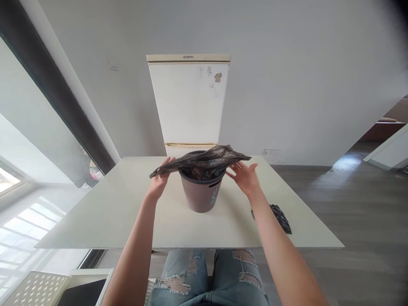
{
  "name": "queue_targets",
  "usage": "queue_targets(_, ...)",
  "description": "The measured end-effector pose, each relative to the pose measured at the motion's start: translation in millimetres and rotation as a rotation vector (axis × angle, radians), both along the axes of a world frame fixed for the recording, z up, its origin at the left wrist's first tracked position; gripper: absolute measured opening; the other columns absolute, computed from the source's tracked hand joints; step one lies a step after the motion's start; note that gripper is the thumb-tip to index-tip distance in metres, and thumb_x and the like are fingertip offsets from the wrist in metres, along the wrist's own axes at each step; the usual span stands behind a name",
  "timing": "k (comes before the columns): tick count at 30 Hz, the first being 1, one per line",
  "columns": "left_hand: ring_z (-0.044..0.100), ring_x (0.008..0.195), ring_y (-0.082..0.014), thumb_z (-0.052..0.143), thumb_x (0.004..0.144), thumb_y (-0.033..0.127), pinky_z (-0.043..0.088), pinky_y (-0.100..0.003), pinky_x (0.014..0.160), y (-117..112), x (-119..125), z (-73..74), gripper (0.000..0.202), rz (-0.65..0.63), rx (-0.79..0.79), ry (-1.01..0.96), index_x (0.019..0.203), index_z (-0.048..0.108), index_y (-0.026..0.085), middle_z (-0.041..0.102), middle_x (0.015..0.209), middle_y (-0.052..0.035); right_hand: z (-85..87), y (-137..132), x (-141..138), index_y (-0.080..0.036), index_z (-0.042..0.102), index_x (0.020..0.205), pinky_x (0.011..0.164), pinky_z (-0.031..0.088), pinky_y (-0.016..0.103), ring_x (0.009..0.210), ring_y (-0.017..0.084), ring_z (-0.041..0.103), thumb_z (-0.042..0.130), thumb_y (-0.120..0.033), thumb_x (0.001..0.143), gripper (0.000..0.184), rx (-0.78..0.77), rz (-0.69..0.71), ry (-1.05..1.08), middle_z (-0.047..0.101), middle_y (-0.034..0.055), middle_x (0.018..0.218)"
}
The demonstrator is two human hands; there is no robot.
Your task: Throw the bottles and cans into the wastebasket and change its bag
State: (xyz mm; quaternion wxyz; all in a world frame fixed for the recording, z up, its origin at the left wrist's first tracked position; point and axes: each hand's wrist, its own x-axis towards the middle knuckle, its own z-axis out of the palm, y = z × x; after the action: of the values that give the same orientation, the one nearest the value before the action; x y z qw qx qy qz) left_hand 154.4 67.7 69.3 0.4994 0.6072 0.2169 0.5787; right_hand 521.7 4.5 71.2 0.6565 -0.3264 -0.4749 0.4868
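A dark, thin plastic garbage bag (213,158) lies loosely across the mouth of a brown trash can (200,196), some of it bunched inside. The can stands upright on a pale table. My left hand (159,180) is at the bag's left end, which crosses in front of its outstretched fingers; fingertips show above the plastic. At the right end, my right hand (245,177) has its fingers spread, thumb apart, with some fingertips under or behind the bag's edge. Neither hand shows a closed grip.
Another folded black plastic bag (281,219) rests on the white table (127,212) near my right forearm, which partly hides it. A white refrigerator (189,102) stands beyond the far edge. A cream perforated plastic container (41,289) is at lower left.
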Motion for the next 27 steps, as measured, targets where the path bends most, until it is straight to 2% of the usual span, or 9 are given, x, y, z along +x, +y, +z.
queue_targets(2, 0.042, 0.153, -0.0402, 0.09, 0.056, 0.075, 0.037, -0.053, 0.126, -2.9, 10.0, 12.6, 0.112, -0.065, 0.069, 0.063, 0.152, 0.055, 0.03, 0.046, 0.165, -0.0168, 2.9, -0.9, -12.7, -0.035, 0.071, 0.125, 0.102, 0.054, 0.047, 0.143, 0.033, 0.051, 0.079, -0.087, 0.063, 0.082, 0.04, 0.057, -0.107, 0.061, 0.0072, 0.151)
queue_targets(4, 0.042, 0.152, -0.043, 0.094, 0.052, 0.072, 0.042, -0.054, 0.122, -5.0, 19.9, 31.2, 0.114, -0.062, 0.131, 0.087, 0.152, 0.055, 0.032, 0.041, 0.168, -0.0154, 11.4, 5.2, -23.2, -0.033, 0.072, 0.121, 0.104, 0.053, 0.044, 0.139, 0.032, 0.054, 0.092, -0.068, 0.064, 0.07, 0.078, -0.017, -0.166, 0.065, 0.0067, 0.145)
queue_targets(8, 0.048, 0.149, -0.0398, 0.081, 0.077, 0.069, 0.048, -0.051, 0.116, -7.8, 36.4, 64.1, 0.055, 0.113, 0.164, -0.017, 0.108, 0.077, 0.025, 0.058, 0.156, -0.0132, 33.4, 22.7, -30.7, -0.028, 0.075, 0.1, 0.104, 0.054, 0.045, 0.121, 0.028, 0.065, 0.088, -0.048, 0.076, 0.034, 0.13, -0.215, -0.04, 0.076, 0.0042, 0.12)
queue_targets(13, 0.068, 0.125, -0.0297, 0.066, 0.091, 0.069, 0.052, -0.05, 0.11, -8.5, 46.5, 77.2, 0.046, 0.072, -0.004, -0.32, 0.086, 0.06, 0.023, 0.077, 0.111, -0.0078, 50.7, 22.3, -33.4, -0.027, 0.066, 0.093, 0.104, 0.055, 0.05, 0.12, 0.028, 0.067, 0.08, -0.04, 0.085, 0.021, 0.136, -0.092, 0.358, 0.075, 0.0056, 0.119)
queue_targets(17, 0.067, 0.072, -0.0142, 0.068, 0.094, 0.061, 0.06, -0.036, 0.09, -7.6, 49.2, 82.0, 0.046, -0.058, -0.178, -0.424, 0.078, 0.05, 0.022, 0.051, 0.064, 0.0046, 58.2, 18.0, -42.4, -0.025, 0.059, 0.088, 0.09, 0.06, 0.042, 0.078, 0.018, 0.064, 0.07, -0.031, 0.093, 0.014, 0.087, -0.015, 0.507, 0.061, -0.0011, 0.076)
queue_targets(19, 0.045, 0.049, -0.0077, 0.068, 0.096, 0.059, 0.057, -0.027, 0.069, -9.3, 51.6, 86.2, 0.047, -0.084, -0.208, -0.384, 0.076, 0.047, 0.022, 0.031, 0.057, 0.0091, 64.2, 17.5, -47.4, -0.025, 0.053, 0.082, 0.077, 0.058, 0.036, 0.058, 0.013, 0.047, 0.066, -0.027, 0.095, 0.018, 0.099, 0.037, 0.488, 0.041, -0.0061, 0.064)
queue_targets(22, 0.022, 0.044, -0.0055, 0.07, 0.095, 0.052, 0.036, -0.02, 0.046, -16.2, 58.2, 94.0, 0.042, -0.065, -0.191, -0.198, 0.075, 0.049, 0.021, 0.02, 0.058, 0.0105, 78.1, 15.7, -53.0, -0.025, 0.05, 0.082, 0.057, 0.045, 0.028, 0.051, 0.012, 0.027, 0.062, -0.024, 0.092, 0.016, 0.078, 0.106, 0.347, 0.024, -0.0078, 0.062)
queue_targets(24, 0.025, 0.047, -0.0059, 0.07, 0.094, 0.042, 0.03, -0.02, 0.046, -22.2, 63.8, 99.8, 0.028, -0.057, -0.155, -0.049, 0.082, 0.057, 0.02, 0.026, 0.061, 0.0087, 88.7, 13.5, -55.2, -0.025, 0.054, 0.089, 0.054, 0.037, 0.027, 0.053, 0.011, 0.028, 0.062, -0.022, 0.083, 0.011, 0.061, 0.169, 0.207, 0.029, -0.007, 0.065)
queue_targets(27, 0.039, 0.057, -0.0089, 0.06, 0.093, 0.032, 0.038, -0.021, 0.054, -30.1, 72.4, 108.5, 0.017, -0.072, -0.065, 0.163, 0.103, 0.067, 0.021, 0.041, 0.07, 0.0041, 100.9, 11.8, -58.3, -0.025, 0.061, 0.104, 0.058, 0.035, 0.027, 0.061, 0.012, 0.038, 0.064, -0.019, 0.068, 0.037, 0.031, 0.231, -0.047, 0.044, -0.0041, 0.075)
